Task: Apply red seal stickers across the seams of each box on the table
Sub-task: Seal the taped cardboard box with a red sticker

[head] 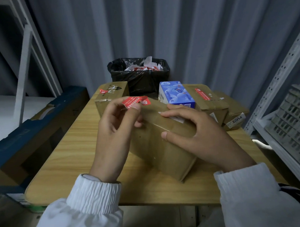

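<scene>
**Sticker**: red, pinched between the thumb and fingers of your left hand. Its free end sits at the far top edge of the box; whether it already touches cannot be confirmed.

**Box:** brown, tipped up on one edge on the tabletop, directly under both hands.

**Right hand**: fingers straight and spread across the top face, thumb against the near face. It steadies the box and grips nothing.

**Step in hand, as judged:** laying the sticker across the seam.
- The seam is hard to make out from here, so find it before committing.
- Keep the right hand pressing so the tilted box does not rock.
- Centre the sticker so equal halves fall on either flap.
- Tack one end, then smooth outward with the thumb, avoiding creases.
- Keep clear of the white label under your right fingertips.

**Surroundings:**
- A blue box stands just beyond the right fingers.
- Stickered boxes stand beyond the left fingers and further right.
- A bin stands behind everything.
</scene>
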